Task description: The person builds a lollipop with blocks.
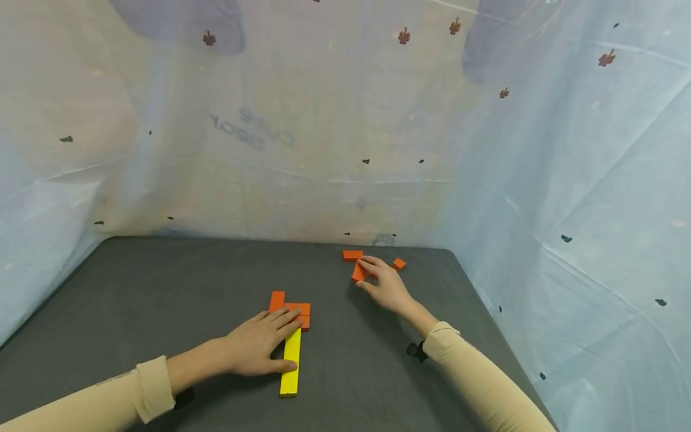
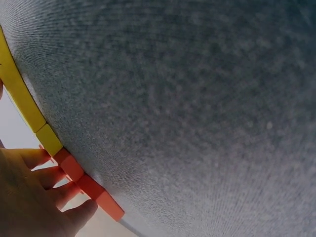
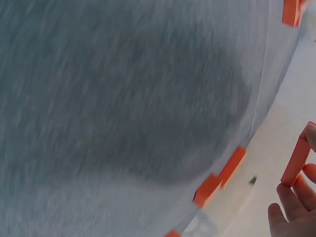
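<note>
My left hand (image 1: pixel 256 347) rests spread on a row of blocks, its fingertips on the orange blocks (image 1: pixel 303 309) and its thumb on the long yellow block (image 1: pixel 289 383). A shorter yellow block (image 1: pixel 293 336) joins the long one to the orange blocks; an upright-lying orange block (image 1: pixel 278 297) extends from the far left of the group. Further back, my right hand (image 1: pixel 390 289) pinches an orange block (image 1: pixel 358 272) between thumb and fingers. In the right wrist view this orange block (image 3: pixel 296 161) is raised, gripped at its ends.
Loose orange blocks lie near the table's far edge: one (image 1: pixel 352 255) behind the right hand, another (image 1: pixel 399 264) to its right, and one partly hidden by the fingers. A pale plastic sheet (image 1: pixel 324 198) hangs behind and beside the dark table (image 1: pixel 162 288).
</note>
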The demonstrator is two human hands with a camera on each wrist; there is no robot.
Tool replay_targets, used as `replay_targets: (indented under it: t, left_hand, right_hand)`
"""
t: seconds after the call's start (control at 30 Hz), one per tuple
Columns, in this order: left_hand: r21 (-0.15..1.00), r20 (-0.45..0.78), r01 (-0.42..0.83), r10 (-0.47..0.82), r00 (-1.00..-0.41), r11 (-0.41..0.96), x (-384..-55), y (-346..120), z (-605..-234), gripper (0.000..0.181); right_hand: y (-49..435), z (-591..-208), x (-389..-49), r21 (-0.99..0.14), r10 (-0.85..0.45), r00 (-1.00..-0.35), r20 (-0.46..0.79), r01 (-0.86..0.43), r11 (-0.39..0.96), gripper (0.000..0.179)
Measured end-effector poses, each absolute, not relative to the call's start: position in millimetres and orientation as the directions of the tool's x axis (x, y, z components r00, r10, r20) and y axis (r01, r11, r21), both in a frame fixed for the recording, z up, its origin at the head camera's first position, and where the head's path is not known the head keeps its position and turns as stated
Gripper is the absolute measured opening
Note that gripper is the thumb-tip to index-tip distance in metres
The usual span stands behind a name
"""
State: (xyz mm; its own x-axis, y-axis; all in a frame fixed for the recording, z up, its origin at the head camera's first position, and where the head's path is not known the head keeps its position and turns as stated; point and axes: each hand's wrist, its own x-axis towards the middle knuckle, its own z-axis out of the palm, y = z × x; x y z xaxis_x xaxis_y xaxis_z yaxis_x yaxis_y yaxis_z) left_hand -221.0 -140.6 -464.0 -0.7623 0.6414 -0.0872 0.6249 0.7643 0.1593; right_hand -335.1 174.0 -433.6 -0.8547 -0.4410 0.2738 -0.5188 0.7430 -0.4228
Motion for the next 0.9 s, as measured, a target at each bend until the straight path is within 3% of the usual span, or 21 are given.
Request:
replay_targets:
  t: [0.43,0.9]
  left_hand:
    - [0.151,-0.107,0.623,0.639,-0.762,0.768,-222,-140,-464,0.093]
    - [0.148,-0.107,0.623,0.638,-0.762,0.768,-223,-141,-464,0.093]
  right_hand:
    - [137,-443,-312,-0.381,-0.588,-0.789,0.179,-0.607,0.698,0.06]
    - [114,-453,-303,-0.338,-0.654,-0.751,0.088,-0.641,0.689,0.056]
